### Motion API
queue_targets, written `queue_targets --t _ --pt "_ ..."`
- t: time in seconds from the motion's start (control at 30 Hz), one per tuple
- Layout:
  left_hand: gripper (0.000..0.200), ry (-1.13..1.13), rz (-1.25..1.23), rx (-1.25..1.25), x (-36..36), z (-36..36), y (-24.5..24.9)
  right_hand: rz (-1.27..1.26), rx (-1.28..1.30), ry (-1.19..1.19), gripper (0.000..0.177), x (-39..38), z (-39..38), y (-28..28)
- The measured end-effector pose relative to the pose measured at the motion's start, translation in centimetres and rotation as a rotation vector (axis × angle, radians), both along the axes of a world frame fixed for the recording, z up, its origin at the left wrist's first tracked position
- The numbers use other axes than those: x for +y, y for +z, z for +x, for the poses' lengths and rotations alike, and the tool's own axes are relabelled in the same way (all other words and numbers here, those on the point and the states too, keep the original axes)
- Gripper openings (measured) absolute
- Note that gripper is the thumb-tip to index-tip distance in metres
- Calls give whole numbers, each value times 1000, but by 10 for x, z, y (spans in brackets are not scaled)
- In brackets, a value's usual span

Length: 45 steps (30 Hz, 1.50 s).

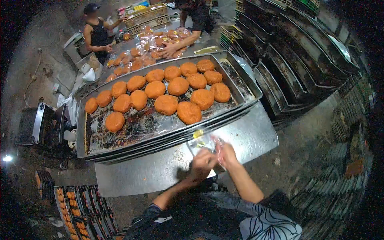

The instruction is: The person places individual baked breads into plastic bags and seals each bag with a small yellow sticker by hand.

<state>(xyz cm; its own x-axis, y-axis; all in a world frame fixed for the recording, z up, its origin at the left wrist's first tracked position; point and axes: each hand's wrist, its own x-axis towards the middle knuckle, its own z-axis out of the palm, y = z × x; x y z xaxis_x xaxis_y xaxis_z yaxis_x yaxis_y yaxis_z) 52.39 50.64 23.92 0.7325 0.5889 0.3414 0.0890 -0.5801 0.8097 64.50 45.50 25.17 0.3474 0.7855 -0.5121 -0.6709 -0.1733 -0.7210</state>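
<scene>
both hands work a clear bag [203, 141] at the lower middle of the frame, just over the near edge of the steel table [252, 138]. the left hand [202, 162] is curled shut on the bag's lower film, and the right hand [227, 155] pinches the film beside it; blur hides the single fingers. the bag's yellow-marked end points toward the baking tray [81, 120].

to do this well, i judge, the two pinches should rub the layers apart at the mouth and hold it wide without tearing the thin film. the nearest bun [189, 113] lies just above the bag, among rows of round orange-brown buns. the tray's raised rim, greasy by the look of it, stands between bag and buns.

at the upper middle a co-worker's hand [170, 49] rests on a heap of bagged buns [146, 50]. a second person [96, 34] stands at the upper left near yellow crates [146, 16]. stacked trays [288, 76] fill the right side.
</scene>
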Motion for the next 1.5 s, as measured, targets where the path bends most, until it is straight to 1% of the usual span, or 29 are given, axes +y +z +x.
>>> queue_targets --t 0.03,0.07,0.13,0.2,0.23,0.27,0.3,0.33,0.37,0.4,0.43,0.47,0.53,0.6,0.67,0.73,0.77,0.8,0.87,0.93,1.03,1.13,1.17,1.2,1.27,1.33,1.4,1.47,1.5 --pt "18 73 -221 -80 7 -6 1 167 -111 -30 41 18 -7 19" --pt "22 151 -439 -162 17 -10 4 575 129 -230 47 38 -24 33" --pt "29 253 -1127 -817 38 -12 38 1009 595 -80 47 52 -54 37" --pt "26 3 -1347 -877 70 -44 49 673 611 110 48 63 -97 28" --pt "31 63 -1321 -876 85 -60 50 626 371 224 43 69 -97 36" --pt "38 123 -1291 -870 99 -75 49 428 -504 308 52 87 -75 14" --pt "37 276 -1132 -958 115 -88 46 404 -1478 123 60 101 -58 29" --pt "36 420 -961 -1040 130 -99 45 135 -1888 -147 67 117 -50 55" --pt "35 455 -915 -1099 140 -113 49 -357 -1969 126 66 134 -40 53" --pt "35 438 -972 -1199 142 -123 64 -308 -1576 595 61 154 -30 64" --pt "36 435 -981 -1220 146 -133 73 -637 -1812 294 50 187 -39 16" --pt "37 428 -992 -1247 150 -139 80 -628 -1814 300 50 200 -53 12" --pt "38 391 -956 -1331 151 -146 89 -340 -1930 276 41 211 -72 14" --pt "37 353 -997 -1425 163 -155 85 -306 -1888 317 43 197 -77 19" --pt "40 397 -957 -1440 166 -157 85 151 -1803 -57 54 160 -77 39" --pt "44 425 -860 -1508 163 -145 79 395 -1920 -172 69 120 -100 73" --pt "38 392 -799 -1445 152 -126 77 567 -1917 -160 74 115 -107 80" --pt "50 379 -690 -1336 143 -103 68 728 -1907 -147 79 112 -115 86" --pt "62 275 -768 -1252 122 -76 75 562 -1899 -164 101 114 -119 95" --pt "55 248 -925 -1245 112 -68 76 616 -1792 -161 104 100 -111 79" --pt "48 -203 -1087 -985 84 -52 65 483 -1682 -331 101 87 -113 76" --pt "55 -130 -1303 -1026 90 -48 61 505 -1498 -124 103 94 -107 83" --pt "55 -134 -1293 -1019 91 -47 60 728 -1256 -90 100 85 -102 75" --pt "49 -100 -1287 -912 87 -49 55 726 -1245 -209 93 77 -98 60" --pt "39 -31 -1261 -713 75 -51 44 292 -1489 -303 65 69 -76 65" --pt "28 -13 -1134 -514 49 -43 27 491 -1504 -65 35 91 -24 47" --pt "25 -83 -839 -215 28 -32 -7 244 -1399 -78 18 111 7 106" --pt "33 -141 -310 319 13 -18 -33 367 -1371 -192 29 157 19 143" --pt "33 -155 -34 309 8 -12 -77 505 -1562 -307 36 189 16 134"
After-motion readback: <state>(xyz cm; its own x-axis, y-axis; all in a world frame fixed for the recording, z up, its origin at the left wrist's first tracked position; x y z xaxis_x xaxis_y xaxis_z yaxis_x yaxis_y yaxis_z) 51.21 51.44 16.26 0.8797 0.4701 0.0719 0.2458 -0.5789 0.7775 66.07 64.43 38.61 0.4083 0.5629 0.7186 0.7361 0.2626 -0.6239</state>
